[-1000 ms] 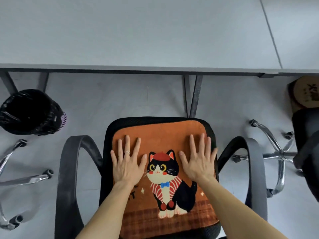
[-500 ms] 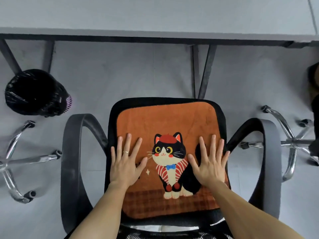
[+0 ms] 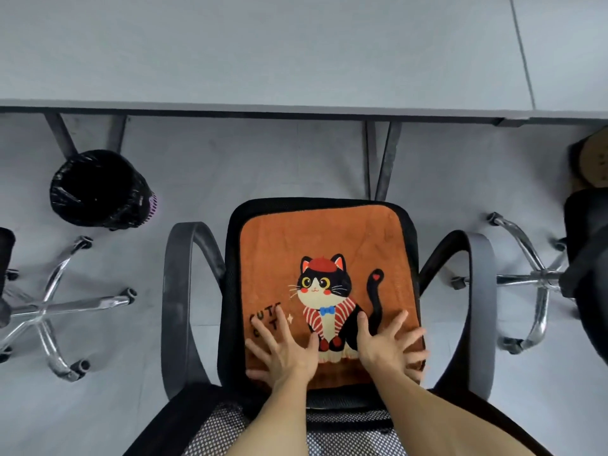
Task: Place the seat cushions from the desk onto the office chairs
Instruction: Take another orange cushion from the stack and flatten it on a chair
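We see an orange cat-print seat cushion [image 3: 324,245] flat on the office chair [image 3: 184,291], left hand [image 3: 283,352] and right hand [image 3: 386,347] spread, pressing its near edge

We look down on a pale grey floor [image 3: 263,159] beneath a long grey desk [image 3: 263,47] on dark metal legs [image 3: 383,159]. A black-lined bin [image 3: 98,189] stands at left. Neighbouring chairs' chrome star bases sit on the left [image 3: 42,311] and right [image 3: 539,278].

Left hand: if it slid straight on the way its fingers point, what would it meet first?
The left hand lies flat on the cat cushion. Ahead is only cushion surface, over the lettering, up to the black seat rim. Nothing stands in that line, though depth is unclear.
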Demonstrator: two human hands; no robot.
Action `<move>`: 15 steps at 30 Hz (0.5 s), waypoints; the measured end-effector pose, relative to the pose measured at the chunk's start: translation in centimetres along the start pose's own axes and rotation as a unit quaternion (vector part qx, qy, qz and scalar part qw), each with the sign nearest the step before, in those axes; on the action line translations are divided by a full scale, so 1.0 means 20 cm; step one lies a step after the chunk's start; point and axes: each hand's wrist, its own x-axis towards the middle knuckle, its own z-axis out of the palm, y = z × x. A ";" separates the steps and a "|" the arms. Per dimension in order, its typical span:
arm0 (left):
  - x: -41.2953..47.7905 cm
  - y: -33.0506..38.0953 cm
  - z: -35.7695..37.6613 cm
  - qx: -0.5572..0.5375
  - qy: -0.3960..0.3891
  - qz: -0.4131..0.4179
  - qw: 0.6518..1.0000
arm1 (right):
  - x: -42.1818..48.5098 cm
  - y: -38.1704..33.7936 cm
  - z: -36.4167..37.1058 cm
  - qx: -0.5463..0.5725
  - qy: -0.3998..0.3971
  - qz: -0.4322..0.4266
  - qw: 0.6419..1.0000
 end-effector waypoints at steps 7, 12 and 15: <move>0.07 -0.04 0.05 0.022 -0.006 -0.007 1.000 | 0.07 0.08 0.11 0.018 -0.001 -0.004 1.000; 0.12 -0.03 0.13 0.049 0.012 -0.019 0.999 | 0.12 0.08 0.21 0.004 0.059 0.005 0.998; 0.13 -0.03 0.13 0.059 0.016 -0.024 0.998 | 0.12 0.06 0.23 0.004 0.057 0.009 0.998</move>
